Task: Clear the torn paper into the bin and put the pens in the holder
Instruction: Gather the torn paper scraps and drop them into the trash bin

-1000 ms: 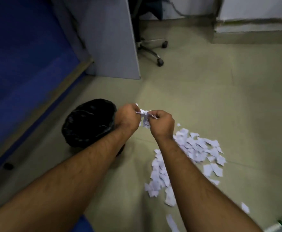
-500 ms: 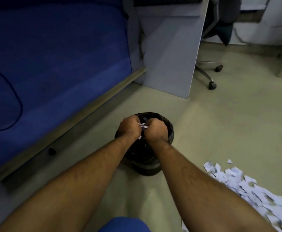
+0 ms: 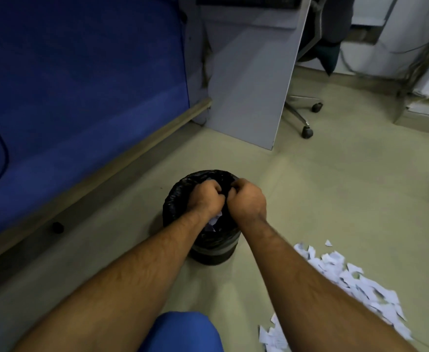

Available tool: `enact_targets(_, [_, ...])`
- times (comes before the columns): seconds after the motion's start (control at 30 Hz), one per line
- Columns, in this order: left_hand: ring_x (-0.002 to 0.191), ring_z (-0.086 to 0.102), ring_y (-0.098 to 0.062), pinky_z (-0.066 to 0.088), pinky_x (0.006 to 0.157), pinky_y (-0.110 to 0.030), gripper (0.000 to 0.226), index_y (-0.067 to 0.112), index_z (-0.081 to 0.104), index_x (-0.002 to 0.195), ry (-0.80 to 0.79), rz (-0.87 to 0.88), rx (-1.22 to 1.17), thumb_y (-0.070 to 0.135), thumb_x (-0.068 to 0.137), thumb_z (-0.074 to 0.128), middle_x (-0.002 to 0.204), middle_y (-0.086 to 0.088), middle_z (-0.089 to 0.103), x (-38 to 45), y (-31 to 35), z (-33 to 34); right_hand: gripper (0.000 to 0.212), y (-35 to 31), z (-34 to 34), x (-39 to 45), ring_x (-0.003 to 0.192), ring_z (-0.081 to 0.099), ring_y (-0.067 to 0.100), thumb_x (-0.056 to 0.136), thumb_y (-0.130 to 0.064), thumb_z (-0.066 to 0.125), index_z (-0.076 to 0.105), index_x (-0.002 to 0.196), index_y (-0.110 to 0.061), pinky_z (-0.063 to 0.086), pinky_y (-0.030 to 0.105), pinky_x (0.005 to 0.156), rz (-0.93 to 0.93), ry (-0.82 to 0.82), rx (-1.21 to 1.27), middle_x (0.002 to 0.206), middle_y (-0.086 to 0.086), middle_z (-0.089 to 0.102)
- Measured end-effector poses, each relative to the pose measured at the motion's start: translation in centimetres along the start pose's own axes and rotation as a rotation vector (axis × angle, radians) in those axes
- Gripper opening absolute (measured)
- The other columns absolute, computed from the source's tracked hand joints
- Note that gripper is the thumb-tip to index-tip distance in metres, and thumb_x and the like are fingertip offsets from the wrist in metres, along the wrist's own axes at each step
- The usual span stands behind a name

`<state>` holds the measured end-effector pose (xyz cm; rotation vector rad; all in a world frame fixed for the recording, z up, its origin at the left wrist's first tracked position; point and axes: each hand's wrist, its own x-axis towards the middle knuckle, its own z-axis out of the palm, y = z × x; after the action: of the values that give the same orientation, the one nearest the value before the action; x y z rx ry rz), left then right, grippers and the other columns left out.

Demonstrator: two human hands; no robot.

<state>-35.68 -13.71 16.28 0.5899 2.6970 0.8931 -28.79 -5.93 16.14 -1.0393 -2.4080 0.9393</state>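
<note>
Both hands, left hand (image 3: 204,196) and right hand (image 3: 247,200), hover curled over the bin (image 3: 180,196).

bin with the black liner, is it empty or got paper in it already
Not empty: white torn scraps show inside the black-lined round bin, between the wrists of the left hand and right hand.
</note>
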Motion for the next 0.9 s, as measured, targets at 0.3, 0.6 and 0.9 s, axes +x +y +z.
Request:
enact_targets(0.3, [0.093, 0.066, -0.023, 0.056, 0.08, -0.031, 0.014, 0.02, 0.07, 0.093, -0.168, 0.125, 0.06, 0.027, 0.081, 0.067, 0.098, -0.001, 0.072, -3.5, 8.8, 6.7, 0.026, 9.3, -8.6, -0.8, 0.096, 0.066, 0.029, 0.09, -0.021, 0.052, 0.068, 0.111, -0.019, 0.049, 0.031, 0.08, 0.11, 0.199, 0.072, 0.1, 0.006, 0.074])
enact_targets(0.6, [0.107, 0.064, -0.027, 0.053, 0.086, -0.031, 0.025, 0.018, 0.068, 0.108, -0.544, 0.246, 0.199, 0.025, 0.084, 0.064, 0.115, -0.006, 0.067, -14.0, 9.2, 23.4, 0.027, 28.0, -9.7, -10.8, 0.096, 0.067, 0.024, 0.087, -0.023, 0.055, 0.067, 0.112, -0.025, 0.052, 0.031, 0.082, 0.407, 0.01, 0.001, 0.102, 0.002, 0.073])
enact_targets(0.9, [0.124, 0.045, -0.032, 0.045, 0.095, -0.041, 0.07, 0.021, 0.038, 0.139, -0.6, 0.318, 0.587, 0.039, 0.078, 0.068, 0.136, -0.011, 0.042, -20.0, 2.5, 32.0, 0.06, 37.9, -6.2, -19.4, 0.119, 0.052, 0.029, 0.079, -0.046, 0.067, 0.052, 0.132, -0.022, 0.047, 0.037, 0.092, 0.465, -0.241, -0.236, 0.129, 0.008, 0.055])
